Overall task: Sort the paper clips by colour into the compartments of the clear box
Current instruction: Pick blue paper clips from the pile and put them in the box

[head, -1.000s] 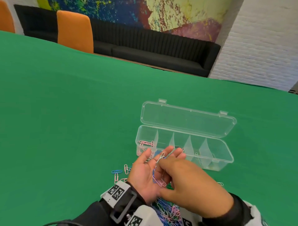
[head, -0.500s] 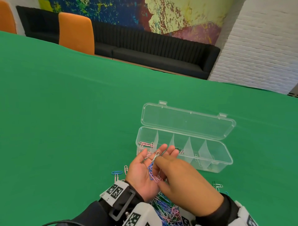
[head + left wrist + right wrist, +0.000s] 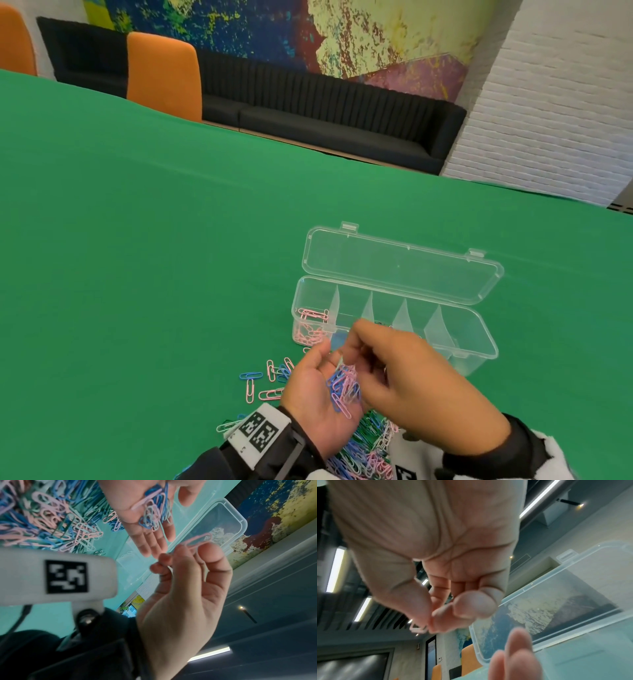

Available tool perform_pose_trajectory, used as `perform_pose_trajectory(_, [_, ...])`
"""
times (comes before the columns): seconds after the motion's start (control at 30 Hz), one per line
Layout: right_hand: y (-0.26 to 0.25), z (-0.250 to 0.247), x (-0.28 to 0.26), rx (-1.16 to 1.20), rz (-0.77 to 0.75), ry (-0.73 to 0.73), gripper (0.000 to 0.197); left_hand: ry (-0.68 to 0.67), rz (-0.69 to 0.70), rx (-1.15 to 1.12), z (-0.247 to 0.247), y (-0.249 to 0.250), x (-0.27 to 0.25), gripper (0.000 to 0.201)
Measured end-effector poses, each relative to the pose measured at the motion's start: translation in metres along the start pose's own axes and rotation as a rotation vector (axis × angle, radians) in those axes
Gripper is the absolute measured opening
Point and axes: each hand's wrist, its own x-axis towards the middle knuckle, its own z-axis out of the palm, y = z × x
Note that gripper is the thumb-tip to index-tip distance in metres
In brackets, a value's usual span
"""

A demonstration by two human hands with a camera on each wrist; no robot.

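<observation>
No readable writing anywhere, just black-and-white tags on your wrist bands. Your left hand (image 3: 317, 394) lay palm-up, fingers relaxed, cradling mixed clips (image 3: 344, 389). Your right hand (image 3: 416, 380) pinched one pink clip (image 3: 197, 540) between thumb and fingertips, just near the box (image 3: 479, 356).

We've got black sleeves (image 3: 219, 462) on both arms, plus white wrist mounts (image 3: 257, 435) with black square tags (image 3: 66, 576) and black straps (image 3: 291, 455).

One clear box (image 3: 474, 356) with five compartments, two hands (image 3: 404, 380), two orange chairs (image 3: 164, 73).
</observation>
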Motion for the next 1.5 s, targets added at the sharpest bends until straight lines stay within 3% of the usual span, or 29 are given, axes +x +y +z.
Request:
perform_pose_trajectory(0.2, [0.004,-0.014,0.046,0.191,0.120,0.299,0.027,0.169,0.038,0.000,-0.001,-0.001,0.002,0.048])
perform_pose_trajectory(0.37, [0.004,-0.022,0.047,0.238,0.117,0.411,0.018,0.191,0.034,0.009,-0.002,0.004,0.004,0.049])
perform_pose_trajectory(0.43, [0.011,-0.021,0.029,0.191,0.140,0.361,0.018,0.172,0.017,0.031,-0.001,0.004,0.003,0.050])
perform_pose_trajectory(0.6, [0.026,-0.015,-0.003,0.024,0.245,0.034,0.019,0.055,-0.004,-0.056,0.004,0.002,0.000,0.046])
perform_pose_trajectory(0.67, [0.026,-0.014,-0.004,-0.010,0.229,-0.009,0.019,-0.002,-0.006,-0.084,0.007,0.002,-0.002,0.040])
perform_pose_trajectory(1.0, [0.028,0.000,0.008,-0.111,0.241,0.094,0.012,-0.087,0.018,-0.040,0.013,0.001,-0.004,0.040])
perform_pose_trajectory(1.37, [0.023,0.002,0.011,-0.085,0.243,0.048,0.012,-0.076,0.023,-0.034,0.012,0.005,-0.002,0.040])
perform_pose_trajectory(1.5, [0.023,0.004,0.012,-0.064,0.270,0.056,0.002,-0.071,0.037,-0.029,0.013,0.005,-0.003,0.041])
